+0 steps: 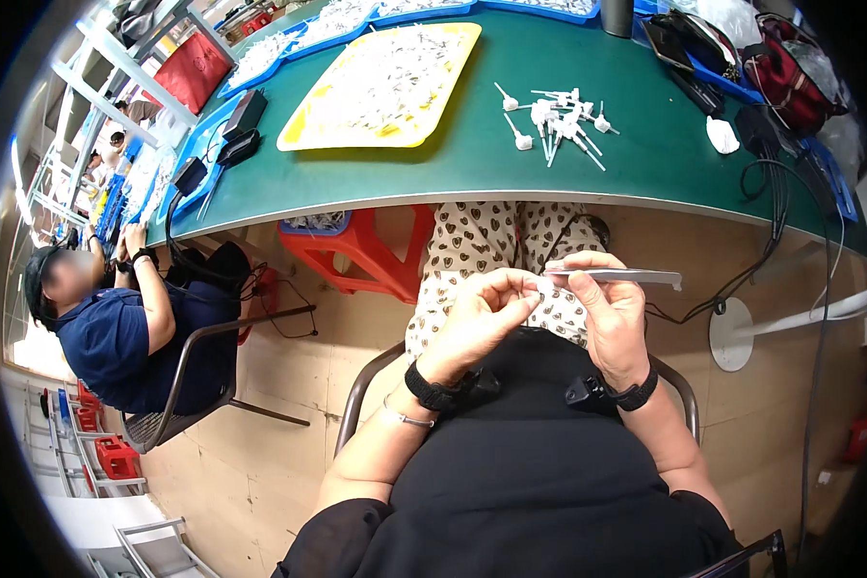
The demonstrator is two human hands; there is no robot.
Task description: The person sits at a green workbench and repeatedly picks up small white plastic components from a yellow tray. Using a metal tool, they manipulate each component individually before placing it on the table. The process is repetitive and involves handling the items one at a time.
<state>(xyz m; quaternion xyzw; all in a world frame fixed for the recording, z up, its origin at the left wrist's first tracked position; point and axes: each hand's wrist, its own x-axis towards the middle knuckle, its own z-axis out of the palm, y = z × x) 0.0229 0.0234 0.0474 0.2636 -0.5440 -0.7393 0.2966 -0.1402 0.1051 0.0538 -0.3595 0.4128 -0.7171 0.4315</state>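
Observation:
My left hand [486,318] is closed in a pinch above my lap, its fingertips on a small white piece [546,287] mostly hidden by the fingers. Close against it, my right hand [609,313] grips a slim, flat grey tool [641,276]. The tool's hooked end sticks out to the right; its exact kind I cannot make out. Beyond both hands, on the green table [520,178], lies a loose pile of white plastic nozzle-like parts [564,120] with thin stems. Left of that pile stands a yellow tray [294,133] heaped with small white parts.
Blue trays [303,43] of white parts line the table's far side. A red stool [356,246] stands under the table. Black cables [775,188] hang at the right, near a crumpled white tissue [722,135]. A co-worker [135,328] sits at the left.

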